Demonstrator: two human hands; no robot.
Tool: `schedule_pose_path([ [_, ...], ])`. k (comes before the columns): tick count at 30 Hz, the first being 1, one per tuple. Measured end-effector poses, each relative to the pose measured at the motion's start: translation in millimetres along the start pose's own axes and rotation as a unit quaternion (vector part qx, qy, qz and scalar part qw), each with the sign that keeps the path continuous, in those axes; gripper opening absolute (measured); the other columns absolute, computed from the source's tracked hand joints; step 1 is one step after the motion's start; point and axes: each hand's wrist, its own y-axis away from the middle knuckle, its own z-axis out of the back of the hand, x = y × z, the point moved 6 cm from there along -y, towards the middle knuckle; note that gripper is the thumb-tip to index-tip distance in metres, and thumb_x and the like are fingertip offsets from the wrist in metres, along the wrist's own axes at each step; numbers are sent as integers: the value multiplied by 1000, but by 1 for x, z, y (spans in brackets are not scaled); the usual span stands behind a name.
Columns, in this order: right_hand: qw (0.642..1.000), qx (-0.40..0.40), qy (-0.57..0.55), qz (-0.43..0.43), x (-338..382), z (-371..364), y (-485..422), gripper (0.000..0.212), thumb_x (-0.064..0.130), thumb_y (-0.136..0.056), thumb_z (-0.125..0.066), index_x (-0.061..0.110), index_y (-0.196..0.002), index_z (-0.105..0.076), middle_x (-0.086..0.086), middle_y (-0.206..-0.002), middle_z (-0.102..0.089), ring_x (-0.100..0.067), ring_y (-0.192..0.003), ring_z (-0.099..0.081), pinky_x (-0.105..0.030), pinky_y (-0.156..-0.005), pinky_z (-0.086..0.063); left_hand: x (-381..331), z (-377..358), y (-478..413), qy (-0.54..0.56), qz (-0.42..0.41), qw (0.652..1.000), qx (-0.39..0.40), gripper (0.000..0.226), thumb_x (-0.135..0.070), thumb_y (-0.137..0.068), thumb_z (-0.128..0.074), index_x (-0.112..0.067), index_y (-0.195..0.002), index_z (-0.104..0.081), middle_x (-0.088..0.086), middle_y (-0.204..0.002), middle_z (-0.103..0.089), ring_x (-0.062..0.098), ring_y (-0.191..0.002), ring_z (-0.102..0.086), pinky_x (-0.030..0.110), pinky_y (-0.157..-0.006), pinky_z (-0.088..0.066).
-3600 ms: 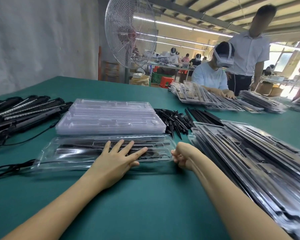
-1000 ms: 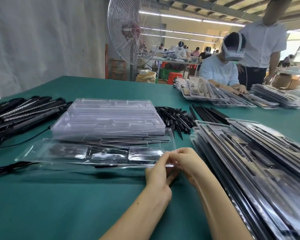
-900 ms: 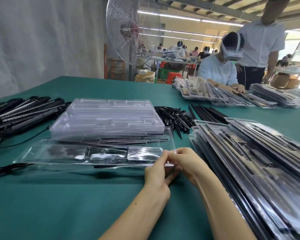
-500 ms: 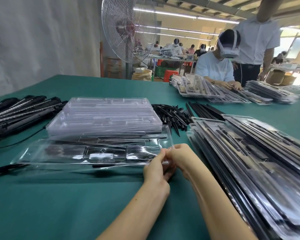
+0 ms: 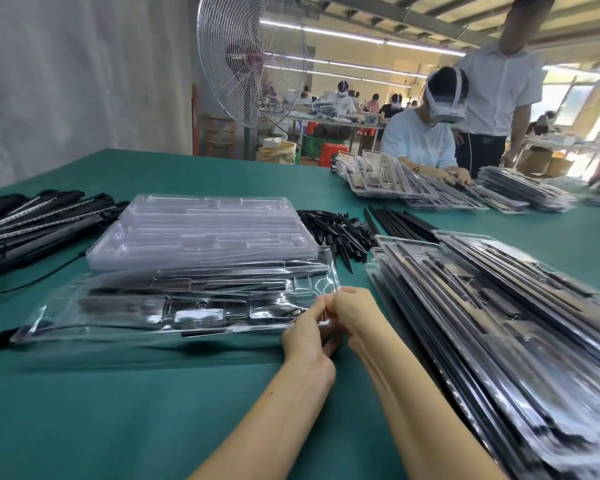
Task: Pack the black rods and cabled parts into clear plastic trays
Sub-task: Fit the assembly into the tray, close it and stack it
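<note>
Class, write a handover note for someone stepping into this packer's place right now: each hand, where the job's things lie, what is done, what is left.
Left hand: pinches the near right corner of the filled tray.
Right hand: pinches the same corner; that end looks lifted off the table.
Empty trays: stacked just behind it. Packed trays: piled to the right. Loose black rods: beyond, between both stacks. Cabled parts: far left.
Done: this tray holds its parts.
Left: probably move it to the packed pile, then fill the empty trays.
</note>
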Motion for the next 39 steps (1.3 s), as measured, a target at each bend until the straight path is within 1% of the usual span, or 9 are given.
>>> schedule_pose_path([
  [6,999,42,1,14,4,0,5,31,-7,-80,-48,11,-55,-45,-4,-49,-45,-17,-46,-40,-22,-46,-27,-2,3,1,-2,-22,1000,-2,10,-8,-82,-69,-1,-84,-62,7,-55,-62,17,-46,-56,33,-60,-52],
  [10,990,125,-63,11,0,2,8,15,3,-85,-56,4,-71,-57,-9,-62,-56,-20,-58,-50,-24,-51,-36,-2,4,2,1,-38,999,1,23,-10,-82,-71,3,-97,-59,13,-68,-62,19,-53,-58,27,-54,-54],
  [14,978,153,-142,9,0,7,7,15,5,-88,-55,-1,-79,-65,-10,-63,-63,-18,-55,-59,-18,-53,-45,-1,1,3,2,-31,999,18,11,-11,-86,-67,-2,-82,-61,7,-63,-62,12,-47,-59,22,-52,-54],
  [18,979,196,-62,9,7,12,8,14,-2,-85,-57,2,-78,-69,-6,-64,-64,-12,-57,-60,-21,-61,-48,-2,1,3,2,-19,999,31,17,-12,-88,-64,-7,-72,-59,4,-60,-60,12,-47,-60,21,-50,-53],
  [24,980,168,109,9,16,14,4,15,-2,-85,-56,6,-73,-61,-6,-62,-56,-12,-53,-48,-20,-51,-41,-2,1,8,14,-4,1000,21,7,-8,-88,-63,-3,-84,-60,11,-75,-62,17,-52,-61,18,-44,-51],
  [27,982,170,82,4,13,11,7,16,-2,-86,-57,4,-71,-60,-7,-61,-55,-11,-49,-47,-19,-47,-39,-3,2,7,19,-8,1000,15,10,-6,-88,-62,-3,-80,-57,11,-74,-58,21,-58,-59,19,-42,-50],
  [31,983,150,108,21,15,10,9,23,5,-89,-59,4,-67,-55,-5,-57,-50,-10,-46,-42,-20,-44,-33,-3,2,8,22,-18,1000,10,14,-4,-88,-61,-4,-75,-58,8,-66,-56,12,-39,-57,18,-39,-47],
  [35,978,116,172,24,18,9,8,23,4,-87,-58,6,-66,-52,-11,-64,-52,-14,-52,-41,-24,-48,-34,-3,3,8,23,-20,1000,3,13,-1,-87,-61,-3,-75,-57,8,-62,-56,11,-37,-55,19,-39,-47],
  [39,984,163,66,15,9,9,11,24,4,-88,-59,8,-67,-50,-3,-53,-54,-12,-50,-46,-23,-49,-37,-3,3,7,24,-31,999,3,15,0,-87,-59,-3,-72,-55,10,-63,-55,15,-39,-56,20,-39,-47],
])
